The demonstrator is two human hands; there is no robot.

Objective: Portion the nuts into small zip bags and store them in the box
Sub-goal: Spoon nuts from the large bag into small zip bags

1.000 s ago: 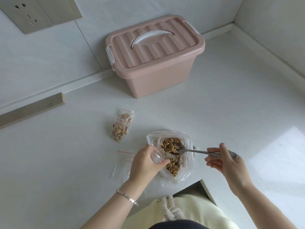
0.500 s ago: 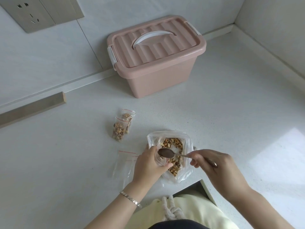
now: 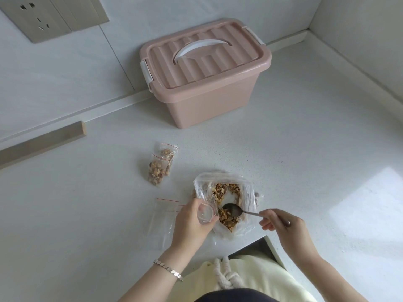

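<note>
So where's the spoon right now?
Head view: the right hand holds the spoon, its bowl over the big nut bag, beside the left hand.

A pale, speckled counter (image 3: pixel 305 149) ran into a corner where the white rear wall (image 3: pixel 65 83) met a side wall (image 3: pixel 359 29). A grey socket plate (image 3: pixel 37 18) sat high on the rear wall. A beige strip (image 3: pixel 41 144) lay along the wall's foot at the left. A bright patch of daylight (image 3: pixel 370 203) fell on the counter at the right.

Tallied: 1 pink box (image 3: pixel 209 101); 2 filled sm. bags (image 3: pixel 157 171); 1 lg nut bag (image 3: pixel 246 188); 1 held sm. bag (image 3: pixel 206 211); approx. 2 empty bags (image 3: pixel 163 219), overlapping, count unsure; 1 spoon (image 3: pixel 232 209); 2 hands, i.e. left hand (image 3: pixel 192 225), right hand (image 3: pixel 285 227).
</note>
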